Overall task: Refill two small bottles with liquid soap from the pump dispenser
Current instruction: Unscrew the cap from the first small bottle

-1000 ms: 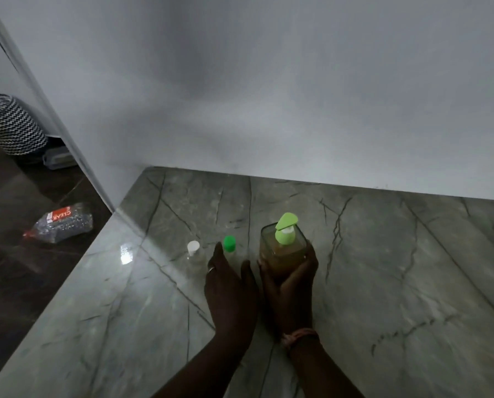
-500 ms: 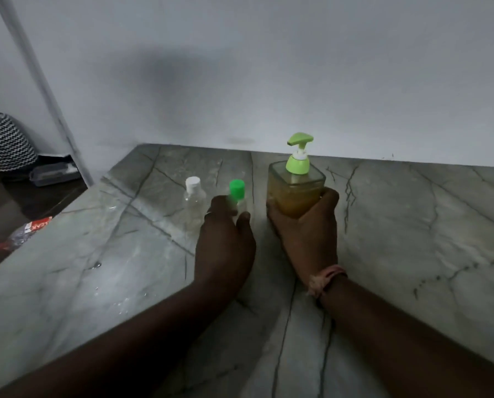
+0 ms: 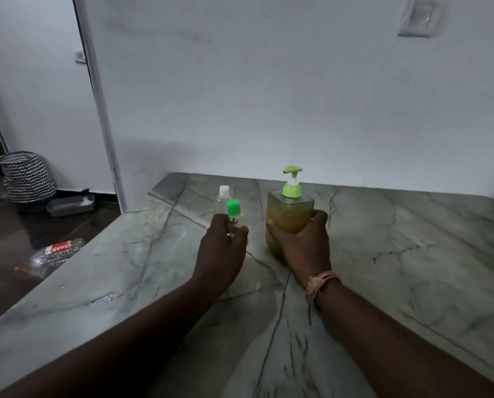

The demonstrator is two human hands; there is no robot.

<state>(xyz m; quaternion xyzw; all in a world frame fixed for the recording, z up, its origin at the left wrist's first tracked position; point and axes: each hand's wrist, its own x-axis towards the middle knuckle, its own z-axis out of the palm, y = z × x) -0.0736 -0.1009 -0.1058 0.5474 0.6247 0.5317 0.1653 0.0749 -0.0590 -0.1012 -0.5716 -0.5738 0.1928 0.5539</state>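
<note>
On the marble worktop (image 3: 412,268) the left hand (image 3: 221,254) gripped the green-capped bottle (image 3: 234,215), fingers curled round its clear body, cap on. Just right of it, the right hand (image 3: 304,245) held the dispenser (image 3: 290,214), fingers wrapped round its amber base. Behind stood the white-capped bottle (image 3: 224,193), untouched and capped. The step looked like uncapping: the person would do best to steady the small bottle upright, twist the cap off, then bring its mouth right under the pump spout (image 3: 292,169) before pressing.
</note>
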